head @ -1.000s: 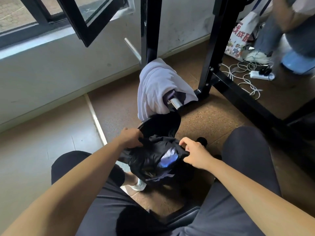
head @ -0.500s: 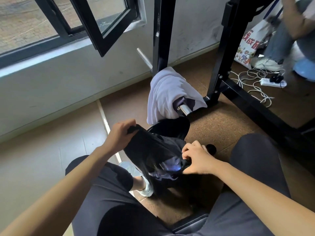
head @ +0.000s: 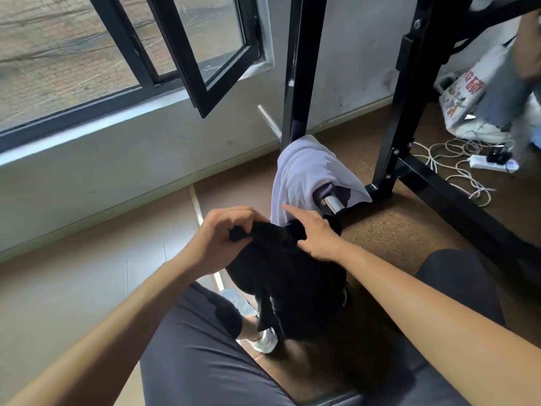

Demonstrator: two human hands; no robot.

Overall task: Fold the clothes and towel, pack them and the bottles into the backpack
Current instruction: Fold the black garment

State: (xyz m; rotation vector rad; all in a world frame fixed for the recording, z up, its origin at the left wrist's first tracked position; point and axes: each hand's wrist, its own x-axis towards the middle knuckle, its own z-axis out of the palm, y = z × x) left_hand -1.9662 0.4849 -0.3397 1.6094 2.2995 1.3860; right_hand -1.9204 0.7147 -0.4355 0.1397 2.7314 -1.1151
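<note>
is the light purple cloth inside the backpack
No, the light purple cloth hangs draped over the chrome bar, outside the black backpack.

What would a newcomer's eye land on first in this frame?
The black backpack sits at centre between the person's knees: the left hand grips its top edge, and the right hand rests on it with fingers straight. Just behind, a lavender garment hangs draped over a chrome peg on the black rack.
</note>
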